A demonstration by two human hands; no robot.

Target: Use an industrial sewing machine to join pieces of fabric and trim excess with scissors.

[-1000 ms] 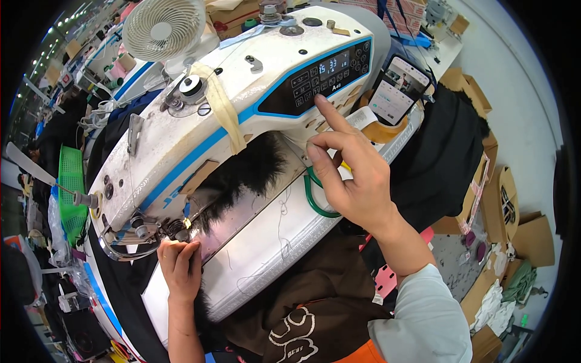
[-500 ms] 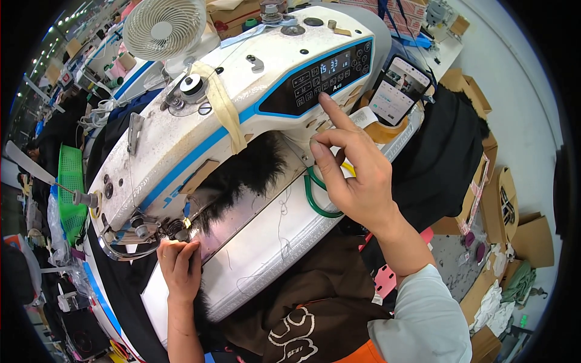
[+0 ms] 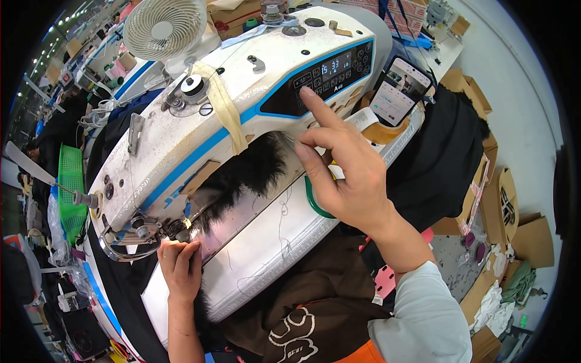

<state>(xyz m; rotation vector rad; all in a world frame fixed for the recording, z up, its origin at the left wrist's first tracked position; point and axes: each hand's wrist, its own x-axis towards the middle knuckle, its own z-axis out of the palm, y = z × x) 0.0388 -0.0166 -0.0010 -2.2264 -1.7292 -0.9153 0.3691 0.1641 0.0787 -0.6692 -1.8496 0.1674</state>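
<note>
A white sewing machine with a blue stripe spans the middle of the view. Beside its needle area my left hand is closed, fingers curled on the edge of black fur fabric; the fingertips are partly hidden. The fur runs under the machine arm and shows again beside my left wrist. My right hand is raised before the dark control panel, its index finger stretched out to the panel's lower left buttons. Its thumb and other fingers are pinched together; anything between them is too small to make out.
A phone with a lit screen leans right of the panel, by a roll of tan tape. Loose threads lie on the white machine bed. A white fan stands behind; cardboard boxes sit at right. Brown cloth covers my lap.
My right hand has moved left, its index fingertip passing from the panel's lower middle to its left buttons. The left hand has stayed in place.
</note>
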